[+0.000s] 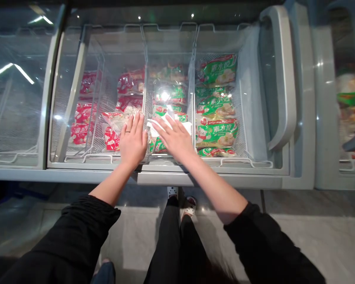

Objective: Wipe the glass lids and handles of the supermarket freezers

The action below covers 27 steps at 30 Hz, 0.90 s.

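Black sleeves (pixel 269 240) end at outstretched forearms (pixel 215 185); the left hand (pixel 134 140) lies flat, empty, on the glass lid (pixel 118 47), the right hand (pixel 177 139) spread over an ungripped white cloth (pixel 187 127).

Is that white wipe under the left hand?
No, the white wipe shows under the right hand, and the left hand is spread flat beside it.

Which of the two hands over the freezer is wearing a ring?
The left hand: a thin dark ring shows on one finger. The right hand, lying on the white cloth or tissue, shows no ring.
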Motion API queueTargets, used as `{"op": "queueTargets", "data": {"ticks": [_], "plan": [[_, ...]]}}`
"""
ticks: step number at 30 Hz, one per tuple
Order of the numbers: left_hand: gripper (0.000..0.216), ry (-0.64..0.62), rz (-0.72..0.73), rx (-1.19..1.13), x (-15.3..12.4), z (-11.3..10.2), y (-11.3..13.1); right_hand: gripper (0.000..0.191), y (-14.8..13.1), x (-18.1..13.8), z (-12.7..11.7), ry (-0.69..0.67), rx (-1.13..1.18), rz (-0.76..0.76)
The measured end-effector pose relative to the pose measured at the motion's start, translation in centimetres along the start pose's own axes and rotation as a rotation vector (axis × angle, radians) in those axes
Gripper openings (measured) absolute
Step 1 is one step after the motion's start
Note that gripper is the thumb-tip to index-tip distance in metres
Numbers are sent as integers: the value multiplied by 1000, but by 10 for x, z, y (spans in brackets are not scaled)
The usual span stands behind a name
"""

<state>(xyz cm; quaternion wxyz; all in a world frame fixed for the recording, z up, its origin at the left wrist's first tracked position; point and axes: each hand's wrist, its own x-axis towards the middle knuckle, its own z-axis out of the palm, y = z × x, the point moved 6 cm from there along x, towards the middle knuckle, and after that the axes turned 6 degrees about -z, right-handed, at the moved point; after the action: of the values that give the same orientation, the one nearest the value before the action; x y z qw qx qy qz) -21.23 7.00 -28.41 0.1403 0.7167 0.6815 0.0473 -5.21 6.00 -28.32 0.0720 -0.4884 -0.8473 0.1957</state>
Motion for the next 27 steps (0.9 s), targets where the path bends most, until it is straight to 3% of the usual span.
{"op": "queueTargets", "data": {"ticks": [2,6,9,12,16,19,22,25,27], "plan": [[61,0,4,-4,0,0,0,64,58,-15,-20,9,-54,113],[60,15,9,-25,-1,1,0,68,196,-50,-63,33,-180,483],[61,19,9,-49,-2,2,0,70,240,-51,-74,51,-195,672],[61,20,12,-68,-2,1,1,66,222,-15,-62,120,-204,652],[61,14,9,-77,0,1,-1,62,141,37,-35,96,-173,382],[61,22,-14,-94,-2,3,-5,60,71,34,-21,6,-137,160],[60,30,-39,-107,-4,2,-8,59,16,0,-9,-95,-97,-115],[61,-8,-8,-99,3,-5,-13,61,10,-26,-6,-154,-68,-274],[64,-34,61,-73,19,-12,-18,60,46,-22,-15,-139,-86,-187]]}}
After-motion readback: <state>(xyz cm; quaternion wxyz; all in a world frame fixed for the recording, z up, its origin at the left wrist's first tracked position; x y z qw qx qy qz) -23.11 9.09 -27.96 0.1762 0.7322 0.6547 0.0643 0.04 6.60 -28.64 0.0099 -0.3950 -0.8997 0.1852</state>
